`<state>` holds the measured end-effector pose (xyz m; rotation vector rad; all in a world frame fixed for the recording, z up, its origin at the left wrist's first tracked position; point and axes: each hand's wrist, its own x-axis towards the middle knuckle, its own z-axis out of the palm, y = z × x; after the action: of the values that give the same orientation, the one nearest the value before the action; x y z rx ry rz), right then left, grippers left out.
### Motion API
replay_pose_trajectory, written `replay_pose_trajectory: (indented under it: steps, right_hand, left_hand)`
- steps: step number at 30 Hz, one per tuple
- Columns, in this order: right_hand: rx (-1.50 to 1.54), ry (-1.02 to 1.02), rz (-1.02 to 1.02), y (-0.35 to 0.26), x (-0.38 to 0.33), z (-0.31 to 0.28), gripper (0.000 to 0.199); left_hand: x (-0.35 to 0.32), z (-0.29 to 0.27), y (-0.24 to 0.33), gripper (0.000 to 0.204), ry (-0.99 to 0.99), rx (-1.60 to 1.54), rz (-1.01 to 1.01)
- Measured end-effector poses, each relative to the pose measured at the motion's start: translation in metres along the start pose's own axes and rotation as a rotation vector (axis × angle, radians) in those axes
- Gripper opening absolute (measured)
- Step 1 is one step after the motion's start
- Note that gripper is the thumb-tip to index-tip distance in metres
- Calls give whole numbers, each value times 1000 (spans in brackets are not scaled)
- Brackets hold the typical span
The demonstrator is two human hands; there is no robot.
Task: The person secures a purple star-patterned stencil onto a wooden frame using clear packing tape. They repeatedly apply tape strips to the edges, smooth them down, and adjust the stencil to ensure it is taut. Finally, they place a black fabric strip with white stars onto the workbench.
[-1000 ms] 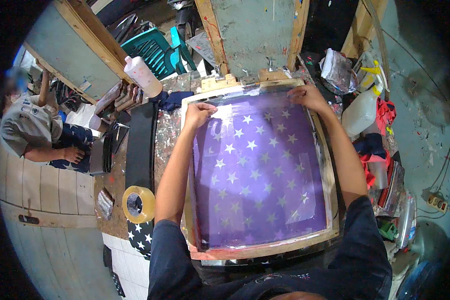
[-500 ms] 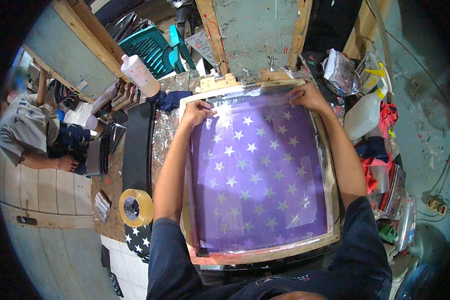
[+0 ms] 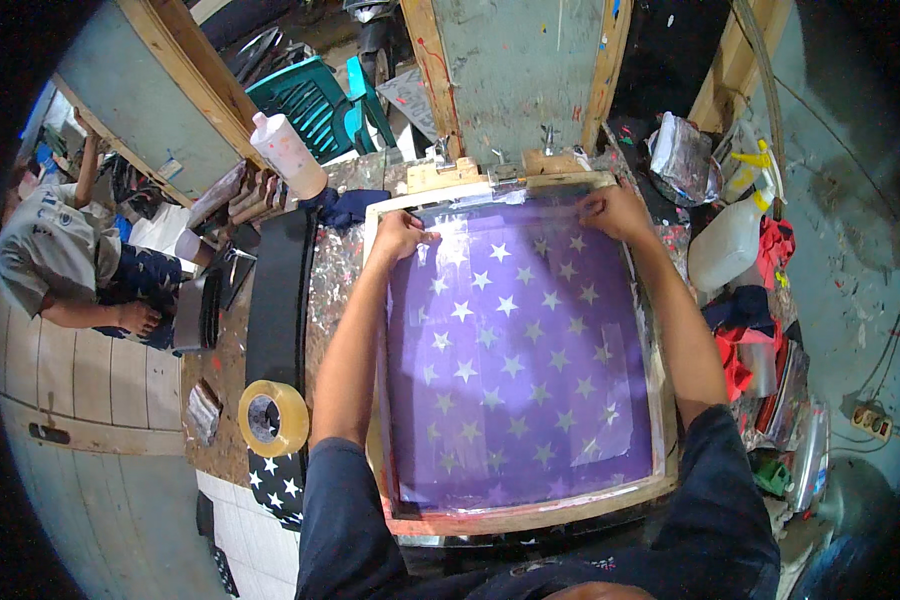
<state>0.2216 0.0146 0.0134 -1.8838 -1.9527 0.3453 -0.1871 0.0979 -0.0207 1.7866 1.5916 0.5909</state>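
Observation:
A wooden-framed printing screen with purple mesh and a pattern of pale stars lies flat on the table before me. My left hand presses on the mesh at its far left corner, fingers bent. Over at the far right corner my right hand rests with its fingers down on the mesh near the frame. A strip of clear tape seems to run along the far edge between both hands. Neither hand visibly holds a separate thing.
A roll of tan tape lies left of the screen beside a black board. A white squeeze bottle stands far left, a white jug at right. Star-printed cloth hangs near left. Another person sits on the floor at left.
My hands stay at the screen's far corners, shifting only slightly. The view has shifted a little.

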Motion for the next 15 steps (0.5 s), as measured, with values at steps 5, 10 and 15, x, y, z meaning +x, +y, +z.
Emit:
replay_pose_trajectory:
  steps: [5,10,15]
  right_hand:
    - [-81,8,-32,-9,-6,-6,38]
    - [-45,-6,4,-14,-8,-10,38]
    - [-94,50,17,-16,-8,-7,42]
  left_hand:
    - [-13,4,14,53,128,217,-20]
    - [-28,5,29,71,249,386,186]
    - [-35,8,35,72,240,416,124]
